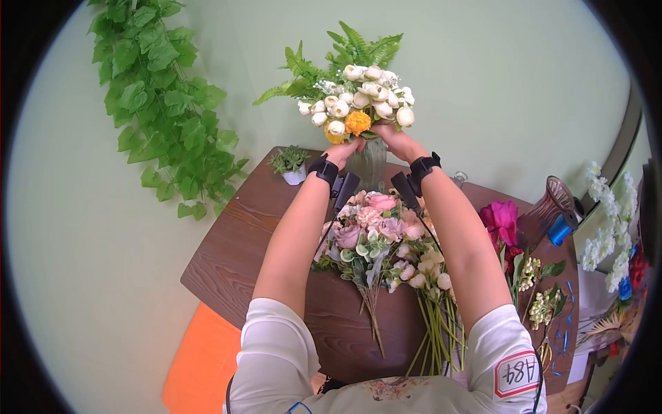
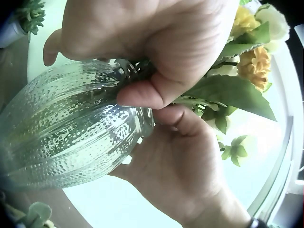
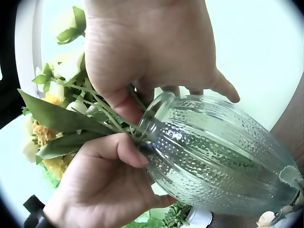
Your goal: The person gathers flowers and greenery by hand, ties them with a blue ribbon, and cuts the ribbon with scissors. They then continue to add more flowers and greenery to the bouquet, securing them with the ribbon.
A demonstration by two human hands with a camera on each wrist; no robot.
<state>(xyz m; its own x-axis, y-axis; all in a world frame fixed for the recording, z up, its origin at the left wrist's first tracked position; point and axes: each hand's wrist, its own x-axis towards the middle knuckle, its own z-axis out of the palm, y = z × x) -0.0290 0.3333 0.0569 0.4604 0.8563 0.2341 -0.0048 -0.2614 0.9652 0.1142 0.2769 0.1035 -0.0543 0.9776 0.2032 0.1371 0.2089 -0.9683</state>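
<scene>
We see one dark wooden table (image 1: pixel 234 241) across the centre and right of the head view, and one leafy vine (image 1: pixel 162 103) hanging at upper left. One bouquet (image 1: pixel 365 96) of white blooms, ferns and two orange-yellow flowers fills the upper centre. Its stems run into one clear glass vase (image 1: pixel 367 165), which stands near the table's far edge, long axis upright, mouth towards the top of the frame. In the left wrist view the vase lies across the frame, mouth to the right; in the right wrist view its mouth points to the upper left. Below it in the head view we count one pink-and-lilac bunch (image 1: pixel 369 228) and one cream bunch (image 1: pixel 427 269). Two hands meet at the vase's neck: the left hand (image 1: pixel 346 150) and the right hand (image 1: pixel 398 141) each curl round it, thumbs in against the stems. Only the wrist views show us those thumbs and the dimpled, ribbed glass; only the head view shows one blue spool (image 1: pixel 562 228) at right.
</scene>
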